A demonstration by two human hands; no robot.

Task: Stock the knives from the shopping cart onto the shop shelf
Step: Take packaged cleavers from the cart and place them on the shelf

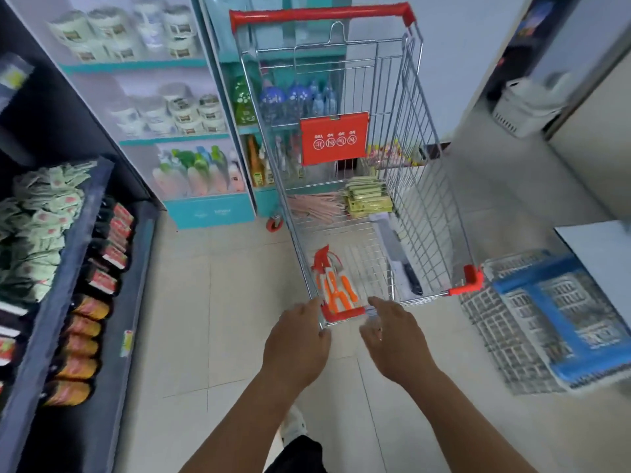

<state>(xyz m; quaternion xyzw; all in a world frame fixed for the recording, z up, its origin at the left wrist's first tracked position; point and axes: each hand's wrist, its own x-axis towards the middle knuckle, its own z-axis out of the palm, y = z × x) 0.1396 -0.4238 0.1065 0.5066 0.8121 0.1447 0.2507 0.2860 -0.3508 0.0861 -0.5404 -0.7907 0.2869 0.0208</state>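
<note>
Both forearms reach forward from six o'clock toward the near end of the shopping cart (358,186). At that end the left hand (300,339) sits at the near left corner, fingers loosely bent with the tips touching or just short of the wire rim; it grips nothing I can make out. Its job looks like steadying the basket. Just to its right, the right hand (392,339) hovers at the near rim with fingers relaxed and slightly spread, palm down, holding nothing; motion blur hides whether the tips touch the wire. Between the two hands, at about twelve o'clock from them, the orange-handled knife pack (336,288) lies flat on the cart floor against the near wall, in red-trimmed packaging. That is likely the first pick because it is closest. At one o'clock from the hands, the large black-handled knife (397,254) lies along the right wall, handle toward the person, which suits a grasp by the handle. Farther in, at twelve o'clock, yellow-green packs (368,198) and pinkish items (314,204) lie against the far end. The dark shelf (99,268) runs along nine o'clock, stocked with packets, near enough for a short carry. A wire basket with blue trim (546,319) stands on the floor at three o'clock.
</note>
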